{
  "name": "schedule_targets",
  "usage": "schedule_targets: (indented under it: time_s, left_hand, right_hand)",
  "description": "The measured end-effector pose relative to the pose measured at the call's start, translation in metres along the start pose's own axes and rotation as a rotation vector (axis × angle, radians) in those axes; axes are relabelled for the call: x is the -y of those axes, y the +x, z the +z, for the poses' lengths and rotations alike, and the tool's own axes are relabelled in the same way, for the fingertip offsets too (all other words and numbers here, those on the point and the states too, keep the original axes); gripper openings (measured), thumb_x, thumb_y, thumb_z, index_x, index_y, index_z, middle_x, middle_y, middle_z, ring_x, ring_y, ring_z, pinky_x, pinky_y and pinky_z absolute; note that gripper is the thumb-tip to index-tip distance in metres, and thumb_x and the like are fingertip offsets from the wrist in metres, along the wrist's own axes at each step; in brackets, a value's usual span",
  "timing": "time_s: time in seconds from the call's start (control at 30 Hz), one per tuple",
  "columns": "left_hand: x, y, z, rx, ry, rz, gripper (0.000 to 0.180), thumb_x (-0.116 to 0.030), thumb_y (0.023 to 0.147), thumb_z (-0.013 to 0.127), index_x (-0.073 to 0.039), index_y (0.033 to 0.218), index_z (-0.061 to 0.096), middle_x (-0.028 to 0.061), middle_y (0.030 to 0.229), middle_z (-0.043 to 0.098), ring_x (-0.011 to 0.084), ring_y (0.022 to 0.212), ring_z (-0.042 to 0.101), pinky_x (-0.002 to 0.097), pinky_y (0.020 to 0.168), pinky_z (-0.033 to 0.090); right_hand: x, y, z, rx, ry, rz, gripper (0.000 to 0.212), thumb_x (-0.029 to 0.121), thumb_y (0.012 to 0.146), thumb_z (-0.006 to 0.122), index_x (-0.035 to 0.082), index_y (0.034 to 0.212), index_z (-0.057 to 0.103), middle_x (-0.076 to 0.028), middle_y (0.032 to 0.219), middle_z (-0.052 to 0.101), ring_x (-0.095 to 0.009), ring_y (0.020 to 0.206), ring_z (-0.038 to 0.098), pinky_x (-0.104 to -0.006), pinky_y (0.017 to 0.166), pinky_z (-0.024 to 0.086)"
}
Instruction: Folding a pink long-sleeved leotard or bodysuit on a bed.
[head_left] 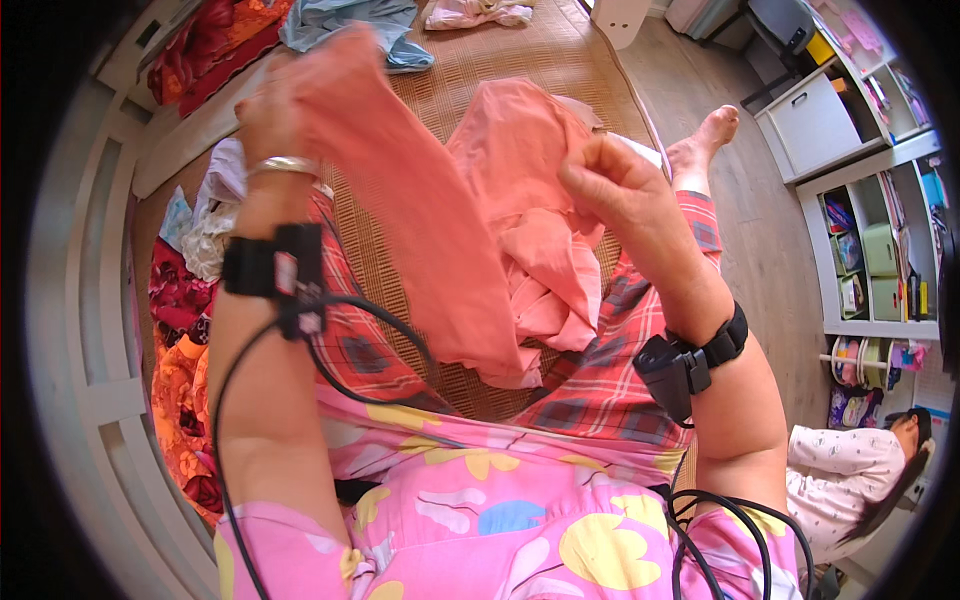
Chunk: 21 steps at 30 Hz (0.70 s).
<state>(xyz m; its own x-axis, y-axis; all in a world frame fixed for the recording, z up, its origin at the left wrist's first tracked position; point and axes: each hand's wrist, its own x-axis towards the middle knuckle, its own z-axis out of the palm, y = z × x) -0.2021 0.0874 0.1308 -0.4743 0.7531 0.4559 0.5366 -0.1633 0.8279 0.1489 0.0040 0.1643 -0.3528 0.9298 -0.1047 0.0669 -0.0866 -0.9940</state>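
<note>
A coral-pink garment (420, 230) hangs and bunches between my two hands, over the woven mat (400, 100) between my legs. Whether it is trousers or a long-sleeved top, I cannot tell from its folds. My left hand (278, 115), blurred and wearing a silver bangle, grips one long end of it and holds that end up at the far left. On the right, my right hand (618, 185) is closed in a pinch at the garment's edge; the fingertips are partly hidden. The crumpled remainder of the cloth lies below, near my right thigh.
Light blue cloth (400, 50) and a pink-white piece (478, 12) lie at the far side. Red and orange floral bedding (182, 400) runs along the left, by a white slatted rail (110, 395). Shelves (870, 235) and a person in pale clothing (845, 480) are at right.
</note>
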Motion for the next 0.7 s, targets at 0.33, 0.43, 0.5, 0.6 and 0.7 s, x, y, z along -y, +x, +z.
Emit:
schedule_targets:
  time_s: [0.33, 0.43, 0.5, 0.6, 0.7]
  left_hand:
    - [-0.003, -0.148, 0.031, 1.193, -0.008, -0.150, 0.028, -0.018, 0.080, 0.056, -0.004, 0.103, 0.052, 0.0064, 0.093, 0.054, 0.0139, 0.075, 0.057, 0.0269, 0.064, 0.049]
    - [-0.037, -0.211, 0.038, 1.524, 0.185, 0.188, 0.035, -0.014, 0.075, 0.061, -0.005, 0.107, 0.050, 0.0122, 0.084, 0.056, 0.0195, 0.074, 0.059, 0.0317, 0.060, 0.049]
    - [-0.069, -0.211, 0.038, 1.709, 0.276, -0.032, 0.036, -0.015, 0.074, 0.061, -0.006, 0.107, 0.050, 0.0119, 0.080, 0.057, 0.0212, 0.075, 0.059, 0.0338, 0.062, 0.049]
    - [-0.051, -0.214, 0.038, 1.636, 0.452, 0.053, 0.031, -0.013, 0.073, 0.060, -0.006, 0.103, 0.053, 0.0124, 0.075, 0.058, 0.0229, 0.073, 0.059, 0.0347, 0.062, 0.048]
    - [-0.027, -0.186, 0.020, 1.366, 0.389, 0.242, 0.019, -0.011, 0.069, 0.061, -0.003, 0.085, 0.058, 0.0152, 0.083, 0.060, 0.0318, 0.074, 0.058, 0.0382, 0.067, 0.046]
  right_hand:
    - [-0.101, -0.054, -0.006, 0.536, -1.087, -0.058, 0.029, 0.010, 0.067, 0.064, 0.010, 0.095, 0.058, -0.012, 0.093, 0.056, -0.027, 0.075, 0.060, -0.0360, 0.058, 0.048]
    - [-0.100, -0.051, 0.000, 0.598, -1.383, -0.045, 0.035, 0.010, 0.068, 0.061, 0.011, 0.102, 0.054, -0.013, 0.102, 0.050, -0.029, 0.078, 0.060, -0.0372, 0.057, 0.049]
    - [-0.106, -0.056, -0.003, 0.480, -1.505, -0.114, 0.030, 0.011, 0.071, 0.057, 0.012, 0.101, 0.054, -0.011, 0.093, 0.055, -0.030, 0.073, 0.061, -0.0367, 0.056, 0.049]
    - [-0.097, -0.053, -0.005, 0.457, -1.624, -0.002, 0.023, 0.010, 0.073, 0.054, 0.011, 0.095, 0.057, -0.010, 0.081, 0.058, -0.030, 0.069, 0.061, -0.0366, 0.055, 0.049]
    - [-0.081, -0.041, -0.026, 0.361, -1.450, 0.024, 0.016, 0.010, 0.071, 0.054, 0.009, 0.087, 0.059, -0.010, 0.071, 0.060, -0.029, 0.067, 0.061, -0.0370, 0.056, 0.049]
